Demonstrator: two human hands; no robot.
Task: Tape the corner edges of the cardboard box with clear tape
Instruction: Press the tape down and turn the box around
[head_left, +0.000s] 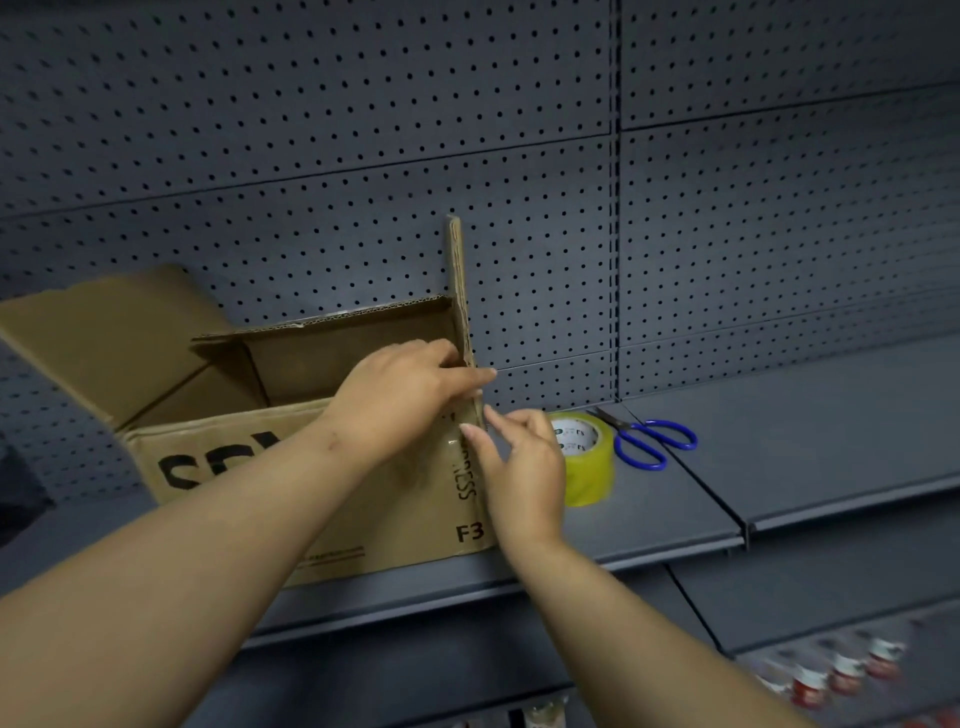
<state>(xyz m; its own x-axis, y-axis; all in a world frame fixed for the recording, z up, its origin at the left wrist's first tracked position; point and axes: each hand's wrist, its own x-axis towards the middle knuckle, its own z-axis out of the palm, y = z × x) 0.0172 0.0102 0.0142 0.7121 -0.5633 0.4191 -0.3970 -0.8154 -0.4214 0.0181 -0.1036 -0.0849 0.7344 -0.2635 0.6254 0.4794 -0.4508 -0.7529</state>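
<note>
An open cardboard box (249, 462) with black lettering stands on a grey metal shelf (675, 499); its right flap stands upright. My left hand (400, 395) grips the top of the box's near right corner, thumb along the front and fingers curled over the rim inside. My right hand (519, 467) is at the same corner edge, just below. Its fingertips touch a shiny strip of clear tape (451, 447) that lies on the box front by the corner. A yellowish roll of clear tape (589, 460) stands on the shelf right of the box, partly hidden by my right hand.
Blue-handled scissors (647, 441) lie on the shelf right of the tape roll. A grey pegboard wall (519, 156) rises behind the shelf. On a lower shelf at the bottom right stand several blurred small bottles (831, 670).
</note>
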